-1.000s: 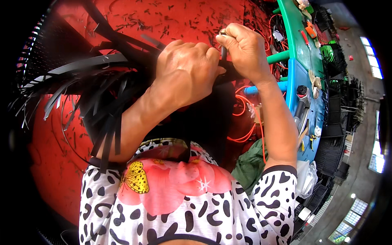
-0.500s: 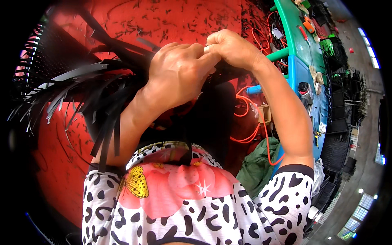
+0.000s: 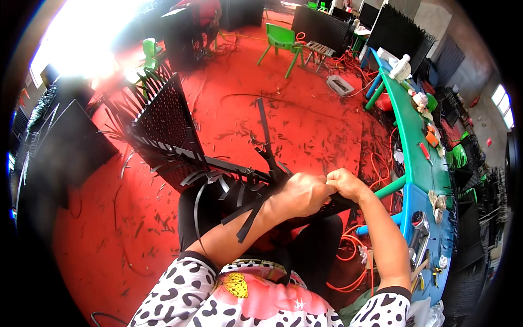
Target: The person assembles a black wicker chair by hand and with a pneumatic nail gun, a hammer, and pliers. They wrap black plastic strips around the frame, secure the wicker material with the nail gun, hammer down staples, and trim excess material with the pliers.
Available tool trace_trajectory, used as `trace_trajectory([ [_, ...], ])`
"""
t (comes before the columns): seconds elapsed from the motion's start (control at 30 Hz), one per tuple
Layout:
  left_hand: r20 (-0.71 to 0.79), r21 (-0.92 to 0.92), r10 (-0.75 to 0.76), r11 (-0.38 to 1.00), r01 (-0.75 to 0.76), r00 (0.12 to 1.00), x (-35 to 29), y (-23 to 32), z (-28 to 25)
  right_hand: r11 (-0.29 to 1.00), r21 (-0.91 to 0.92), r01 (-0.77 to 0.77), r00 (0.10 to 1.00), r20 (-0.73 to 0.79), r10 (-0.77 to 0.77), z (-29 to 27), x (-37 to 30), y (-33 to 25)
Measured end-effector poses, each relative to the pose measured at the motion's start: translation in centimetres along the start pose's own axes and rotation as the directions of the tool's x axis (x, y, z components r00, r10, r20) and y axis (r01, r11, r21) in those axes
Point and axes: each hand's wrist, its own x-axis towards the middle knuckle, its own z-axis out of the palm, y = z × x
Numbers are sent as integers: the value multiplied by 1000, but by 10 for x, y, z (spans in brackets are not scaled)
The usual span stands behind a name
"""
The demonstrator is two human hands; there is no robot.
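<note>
Across my lap lies a black woven panel (image 3: 166, 117), its holed faces meeting at an angle, with many loose flat strip ends along its edges. My left hand (image 3: 302, 195) is closed over the panel's near right part, back of the hand up. Black flat strips (image 3: 264, 141) stick up and out beside its wrist. Just right of it, my right hand (image 3: 347, 185) is closed in a pinch, its fingertips meeting those of the left. What the fingertips grip is hidden. Beneath both hands runs a dark edge of the panel.
A green and blue table (image 3: 406, 120) on my right carries tools, among them a red-handled one (image 3: 425, 151). Orange hose (image 3: 354, 280) coils beneath it. Black scraps litter the red floor covering (image 3: 229, 120). Farther off are a green chair (image 3: 280, 37), a slatted stool (image 3: 320, 49) and a seated person (image 3: 210, 19).
The view has tilted up, bringing more floor, the far chairs and a person into sight. My hands stay pinched together, still over the black woven panel.
</note>
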Motion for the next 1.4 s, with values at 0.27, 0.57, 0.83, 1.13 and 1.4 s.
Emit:
trace_trajectory([
  [0.27, 1, 10, -30, 1000, 30, 1000, 5, 0, -8, 846, -434, 309, 533, -658, -532, 13, -24, -18],
  [0.57, 29, 55, -44, 998, 42, 999, 15, -2, -6, 462, 468, 753, 406, -883, 234, 70, -9, 47],
  [0.83, -217, 138, -95, 982, 127, 972, 21, -39, -6, 533, 396, 748, 464, -886, 8, 50, 55, 26],
  [1.13, -194, 309, -5, 949, 66, 981, 25, -41, -15, 864, 128, 487, 397, -914, -88, 18, -35, 135],
  [1.4, -179, 158, -77, 982, 105, 981, 13, -31, -10, 873, -31, -486, 65, -998, 1, -81, -217, 177],
])
